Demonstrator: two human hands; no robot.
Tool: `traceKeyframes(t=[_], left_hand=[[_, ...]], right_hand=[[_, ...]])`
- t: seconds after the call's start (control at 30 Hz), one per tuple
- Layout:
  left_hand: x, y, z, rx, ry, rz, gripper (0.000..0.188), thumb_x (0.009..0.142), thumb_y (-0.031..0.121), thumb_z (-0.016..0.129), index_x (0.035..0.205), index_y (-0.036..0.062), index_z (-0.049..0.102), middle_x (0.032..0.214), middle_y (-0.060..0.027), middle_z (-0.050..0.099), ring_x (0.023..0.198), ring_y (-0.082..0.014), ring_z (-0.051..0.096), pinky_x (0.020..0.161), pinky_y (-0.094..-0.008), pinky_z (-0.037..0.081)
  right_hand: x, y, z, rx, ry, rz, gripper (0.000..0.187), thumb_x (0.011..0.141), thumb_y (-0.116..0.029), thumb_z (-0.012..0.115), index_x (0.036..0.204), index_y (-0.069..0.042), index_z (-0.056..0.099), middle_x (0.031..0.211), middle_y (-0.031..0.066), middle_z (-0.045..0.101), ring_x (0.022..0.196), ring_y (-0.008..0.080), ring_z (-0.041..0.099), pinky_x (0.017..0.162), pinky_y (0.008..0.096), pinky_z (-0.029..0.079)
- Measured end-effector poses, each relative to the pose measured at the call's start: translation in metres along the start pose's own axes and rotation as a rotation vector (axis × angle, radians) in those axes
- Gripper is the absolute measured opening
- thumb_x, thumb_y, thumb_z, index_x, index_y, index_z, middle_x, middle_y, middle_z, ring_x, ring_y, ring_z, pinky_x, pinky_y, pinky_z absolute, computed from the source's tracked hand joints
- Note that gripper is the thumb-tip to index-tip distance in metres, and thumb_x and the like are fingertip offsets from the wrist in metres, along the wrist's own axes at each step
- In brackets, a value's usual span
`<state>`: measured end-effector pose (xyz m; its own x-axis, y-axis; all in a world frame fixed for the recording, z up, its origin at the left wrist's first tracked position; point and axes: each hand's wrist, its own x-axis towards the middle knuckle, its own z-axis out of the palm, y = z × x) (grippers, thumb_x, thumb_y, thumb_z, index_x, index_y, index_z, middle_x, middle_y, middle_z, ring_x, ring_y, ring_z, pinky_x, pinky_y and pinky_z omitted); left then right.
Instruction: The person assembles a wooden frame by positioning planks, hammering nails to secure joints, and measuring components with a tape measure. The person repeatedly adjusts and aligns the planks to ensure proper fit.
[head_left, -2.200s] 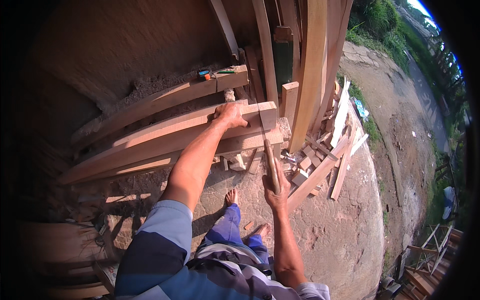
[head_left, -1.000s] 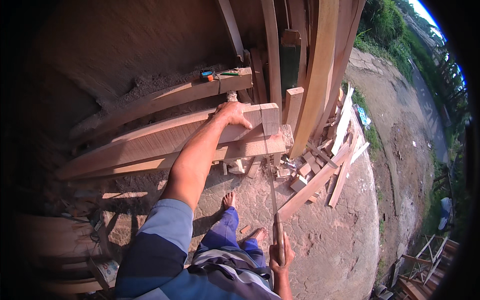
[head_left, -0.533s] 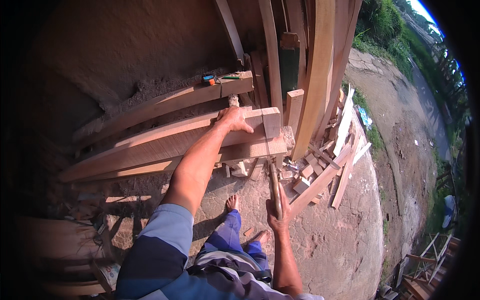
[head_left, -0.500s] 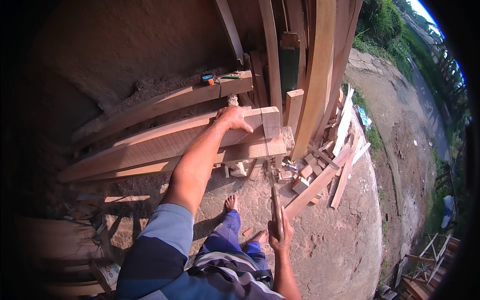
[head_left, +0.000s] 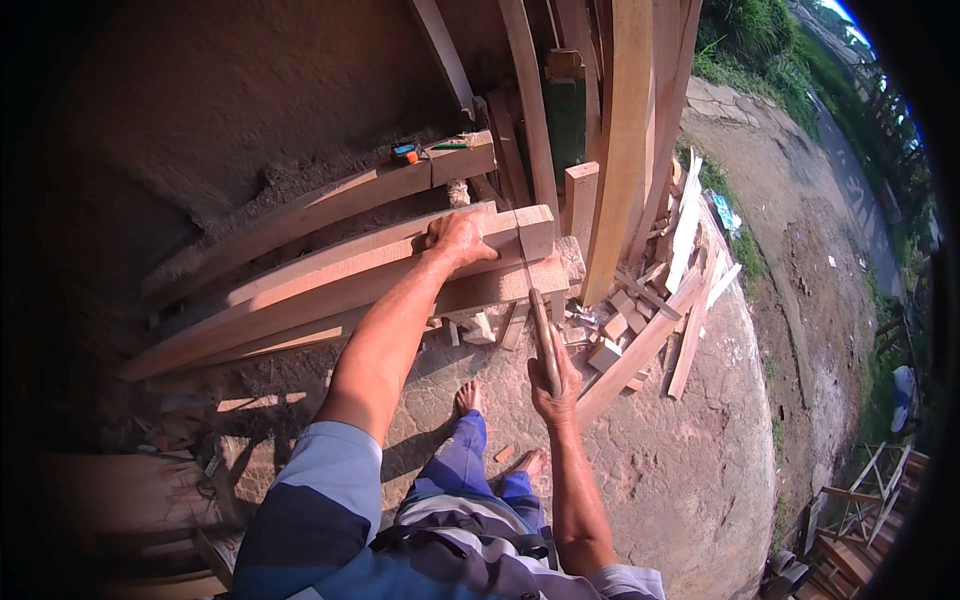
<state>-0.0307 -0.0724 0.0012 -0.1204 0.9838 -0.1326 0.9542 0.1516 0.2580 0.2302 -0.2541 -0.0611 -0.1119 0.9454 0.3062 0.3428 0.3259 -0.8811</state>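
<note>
Wood beam (head_left: 330, 293) is laid lengthwise, running from far L to nr centre, w/ its cut end just beside a short upright block (head_left: 580, 205); whether they touch can't be told. L hand (head_left: 458, 240) is set on top nr that end, fingers clamped over beam's upper edge, thumb spread along nr face; fingertips are hidden behind. Saw (head_left: 545, 335) is held in R hand (head_left: 555, 385), fingers wrapped tight round its handle. Blade is seen edge-on as a thin line across beam, close to the end; depth of cut can't be told.

Lower beam (head_left: 490, 289) is seen just below, on the wearer's side. Behind, back beam (head_left: 360, 192) is topped w/ tape measure (head_left: 404, 153), blue & orange, & green pencil (head_left: 452, 146). View of the beams is partly blocked by L forearm.

Beyond the end, space is crowded by tall planks (head_left: 620, 150) & a dark green post (head_left: 566, 120). To R, ground (head_left: 680, 450) is littered w/ offcuts (head_left: 625, 318), crossed by a long board (head_left: 640, 355); pale strips (head_left: 686, 215) are heaped behind. Bare feet (head_left: 468, 396) are planted below, w/ a small chip (head_left: 503, 453) btwn. Far R is edged by grass (head_left: 750, 40).
</note>
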Motion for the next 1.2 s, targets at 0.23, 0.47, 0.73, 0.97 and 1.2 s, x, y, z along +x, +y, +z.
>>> traceKeyframes(t=[0.23, 0.47, 0.73, 0.97, 1.2], left_hand=[[0.004, -0.003, -0.003, -0.035, -0.022, 0.068, 0.075, 0.059, 0.045, 0.093, 0.121, 0.0108, 0.069, 0.108, -0.0180, 0.074, 0.105, -0.0359, 0.071, 0.090, -0.0511, 0.054], [0.008, 0.033, 0.014, -0.007, 0.031, 0.098, 0.069, 0.058, 0.046, 0.094, 0.110, 0.0081, 0.069, 0.095, -0.0172, 0.075, 0.095, -0.0365, 0.073, 0.082, -0.0491, 0.056], [0.035, 0.127, 0.046, -0.036, -0.116, 0.177, 0.068, 0.061, 0.050, 0.092, 0.107, 0.0047, 0.069, 0.096, -0.0183, 0.075, 0.096, -0.0355, 0.074, 0.086, -0.0472, 0.057], [0.055, 0.124, 0.034, 0.048, -0.157, 0.172, 0.074, 0.059, 0.056, 0.090, 0.110, 0.0067, 0.070, 0.100, -0.0179, 0.075, 0.100, -0.0365, 0.072, 0.086, -0.0489, 0.055], [0.035, 0.133, 0.042, 0.049, -0.057, 0.102, 0.062, 0.061, 0.047, 0.088, 0.105, 0.0087, 0.069, 0.094, -0.0173, 0.074, 0.096, -0.0371, 0.072, 0.085, -0.0488, 0.056]], right_hand=[[-0.134, -0.006, -0.057, -0.036, -0.094, 0.310, 0.062, 0.084, -0.008, 0.071, 0.143, -0.002, 0.055, 0.124, 0.0224, 0.069, 0.105, 0.0293, 0.074, 0.089, 0.0353, 0.055], [-0.124, 0.001, -0.074, -0.061, 0.046, 0.255, 0.061, 0.083, -0.010, 0.074, 0.141, 0.000, 0.057, 0.114, 0.0233, 0.072, 0.094, 0.0300, 0.076, 0.080, 0.0356, 0.057], [-0.108, -0.011, -0.140, -0.101, 0.133, 0.364, 0.060, 0.091, -0.023, 0.072, 0.143, 0.001, 0.055, 0.125, 0.0190, 0.070, 0.109, 0.0228, 0.069, 0.093, 0.0351, 0.053], [-0.082, -0.030, -0.185, -0.020, -0.007, 0.369, 0.063, 0.085, -0.005, 0.072, 0.145, -0.001, 0.053, 0.129, 0.0189, 0.068, 0.114, 0.0243, 0.069, 0.097, 0.0343, 0.052], [0.089, 0.005, -0.124, 0.067, -0.031, 0.258, 0.059, 0.087, -0.004, 0.070, 0.144, -0.005, 0.055, 0.130, 0.0187, 0.068, 0.112, 0.0239, 0.069, 0.098, 0.0336, 0.051]])
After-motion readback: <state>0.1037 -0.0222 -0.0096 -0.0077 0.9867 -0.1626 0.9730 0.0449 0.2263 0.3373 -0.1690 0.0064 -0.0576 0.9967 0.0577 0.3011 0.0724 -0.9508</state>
